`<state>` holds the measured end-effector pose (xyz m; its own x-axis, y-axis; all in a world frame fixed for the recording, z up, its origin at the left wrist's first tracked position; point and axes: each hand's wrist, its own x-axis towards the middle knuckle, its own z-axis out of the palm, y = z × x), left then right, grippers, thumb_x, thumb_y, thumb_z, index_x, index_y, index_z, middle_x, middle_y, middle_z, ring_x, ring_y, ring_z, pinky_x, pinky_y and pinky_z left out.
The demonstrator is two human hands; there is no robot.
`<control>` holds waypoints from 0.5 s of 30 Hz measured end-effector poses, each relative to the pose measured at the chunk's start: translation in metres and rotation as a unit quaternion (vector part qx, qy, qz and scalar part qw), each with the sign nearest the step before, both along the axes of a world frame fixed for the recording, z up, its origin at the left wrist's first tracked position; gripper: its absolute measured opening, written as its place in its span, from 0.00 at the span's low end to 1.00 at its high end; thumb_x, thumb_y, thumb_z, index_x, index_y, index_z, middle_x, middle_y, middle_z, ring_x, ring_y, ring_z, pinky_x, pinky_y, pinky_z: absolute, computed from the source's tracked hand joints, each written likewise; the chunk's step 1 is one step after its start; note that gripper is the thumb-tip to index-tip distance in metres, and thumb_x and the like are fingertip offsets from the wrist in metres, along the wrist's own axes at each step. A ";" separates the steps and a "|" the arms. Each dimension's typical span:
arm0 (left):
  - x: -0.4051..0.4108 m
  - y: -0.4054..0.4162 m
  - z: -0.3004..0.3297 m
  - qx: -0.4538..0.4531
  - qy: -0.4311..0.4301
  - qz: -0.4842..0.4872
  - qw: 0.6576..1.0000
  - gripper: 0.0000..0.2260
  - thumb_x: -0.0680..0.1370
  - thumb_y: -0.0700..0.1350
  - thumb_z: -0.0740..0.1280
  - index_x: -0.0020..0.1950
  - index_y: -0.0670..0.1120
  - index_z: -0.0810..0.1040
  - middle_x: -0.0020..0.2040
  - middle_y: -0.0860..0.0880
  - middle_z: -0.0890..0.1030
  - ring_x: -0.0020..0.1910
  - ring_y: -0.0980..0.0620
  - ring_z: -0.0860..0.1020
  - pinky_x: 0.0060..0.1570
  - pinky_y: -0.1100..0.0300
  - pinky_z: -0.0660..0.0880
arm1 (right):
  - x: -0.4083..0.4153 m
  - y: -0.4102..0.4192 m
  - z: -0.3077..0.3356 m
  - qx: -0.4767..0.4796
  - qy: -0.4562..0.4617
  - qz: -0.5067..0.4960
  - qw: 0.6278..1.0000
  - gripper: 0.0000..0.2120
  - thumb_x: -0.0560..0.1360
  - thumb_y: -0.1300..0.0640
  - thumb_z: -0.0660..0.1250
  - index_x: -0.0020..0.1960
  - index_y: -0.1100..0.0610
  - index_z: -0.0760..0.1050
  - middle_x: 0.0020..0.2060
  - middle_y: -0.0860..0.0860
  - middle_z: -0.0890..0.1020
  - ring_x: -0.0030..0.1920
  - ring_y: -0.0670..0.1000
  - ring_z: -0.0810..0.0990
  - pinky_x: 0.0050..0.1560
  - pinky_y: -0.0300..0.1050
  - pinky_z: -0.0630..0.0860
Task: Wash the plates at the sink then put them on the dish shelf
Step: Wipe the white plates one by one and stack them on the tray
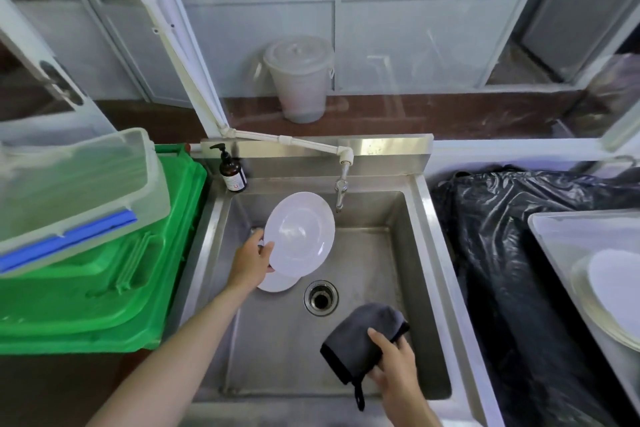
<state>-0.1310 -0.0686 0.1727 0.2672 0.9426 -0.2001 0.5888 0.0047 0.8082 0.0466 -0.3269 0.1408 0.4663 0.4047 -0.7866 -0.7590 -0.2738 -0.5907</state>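
Starting with the sink (426, 270): above its basin the tilted plate (299, 234) is pinched at its rim by the left hand (251, 265), and could slip onto the lower plate (275, 282); the right hand (394, 362), nearer the front wall, clutches the cloth (360, 336).

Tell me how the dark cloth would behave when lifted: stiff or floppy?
Probably floppy: the dark cloth folds and bunches in the right hand. Its loop hangs down, so it likely drapes. It looks light, though water, if any, would add weight.
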 end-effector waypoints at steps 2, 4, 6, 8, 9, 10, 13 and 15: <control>0.000 0.003 0.008 0.024 0.036 -0.027 0.999 0.04 0.84 0.43 0.62 0.51 0.46 0.73 0.42 0.50 0.77 0.44 0.42 0.82 0.40 0.49 0.86 | 0.004 -0.001 0.007 0.012 0.011 -0.008 1.000 0.17 0.78 0.67 0.71 0.65 0.58 0.75 0.56 0.59 0.84 0.53 0.60 0.83 0.53 0.57 0.81; 0.000 0.006 0.016 0.056 0.078 -0.051 0.994 0.06 0.84 0.44 0.62 0.47 0.48 0.70 0.39 0.50 0.76 0.39 0.45 0.79 0.41 0.45 0.85 | 0.006 -0.001 0.010 0.016 0.012 -0.013 1.000 0.17 0.78 0.67 0.71 0.66 0.57 0.76 0.57 0.60 0.84 0.57 0.62 0.83 0.54 0.57 0.81; -0.001 0.008 0.022 0.077 0.099 -0.071 0.990 0.08 0.84 0.46 0.62 0.46 0.48 0.68 0.36 0.48 0.76 0.37 0.44 0.78 0.41 0.42 0.84 | 0.006 -0.002 0.014 0.018 0.006 -0.016 1.000 0.17 0.78 0.66 0.71 0.66 0.57 0.76 0.58 0.60 0.84 0.59 0.63 0.83 0.57 0.59 0.81; -0.001 0.009 0.029 0.094 0.109 -0.083 0.986 0.08 0.84 0.46 0.62 0.45 0.47 0.67 0.36 0.47 0.76 0.38 0.42 0.78 0.41 0.40 0.83 | 0.005 -0.003 0.016 0.020 0.004 -0.015 1.000 0.17 0.78 0.66 0.71 0.66 0.56 0.77 0.58 0.60 0.84 0.60 0.63 0.83 0.60 0.62 0.81; -0.001 0.009 0.032 0.105 0.113 -0.089 0.984 0.09 0.84 0.47 0.61 0.45 0.47 0.66 0.36 0.47 0.76 0.38 0.40 0.77 0.40 0.40 0.83 | 0.005 -0.003 0.017 0.019 0.002 -0.016 1.000 0.17 0.78 0.66 0.71 0.65 0.56 0.77 0.58 0.60 0.84 0.60 0.63 0.83 0.61 0.62 0.81; -0.001 0.010 0.035 0.117 0.120 -0.094 0.981 0.09 0.84 0.47 0.61 0.45 0.48 0.65 0.35 0.47 0.75 0.39 0.39 0.76 0.39 0.41 0.83 | 0.005 -0.003 0.018 0.020 0.000 -0.016 1.000 0.17 0.78 0.66 0.71 0.64 0.56 0.77 0.57 0.60 0.84 0.60 0.63 0.83 0.61 0.63 0.81; 0.000 0.009 0.044 0.142 0.140 -0.108 0.974 0.11 0.84 0.47 0.60 0.43 0.48 0.63 0.34 0.47 0.73 0.37 0.39 0.75 0.36 0.44 0.82 | 0.004 -0.001 0.021 0.016 -0.003 -0.012 1.000 0.16 0.78 0.66 0.71 0.64 0.55 0.77 0.57 0.60 0.84 0.59 0.63 0.83 0.60 0.62 0.81; 0.000 0.009 0.052 0.156 0.151 -0.113 0.969 0.11 0.84 0.46 0.60 0.43 0.48 0.63 0.33 0.46 0.74 0.36 0.38 0.76 0.33 0.46 0.76 | 0.005 0.001 0.023 0.013 -0.006 -0.010 1.000 0.17 0.78 0.66 0.72 0.65 0.55 0.76 0.58 0.59 0.84 0.59 0.63 0.83 0.58 0.61 0.82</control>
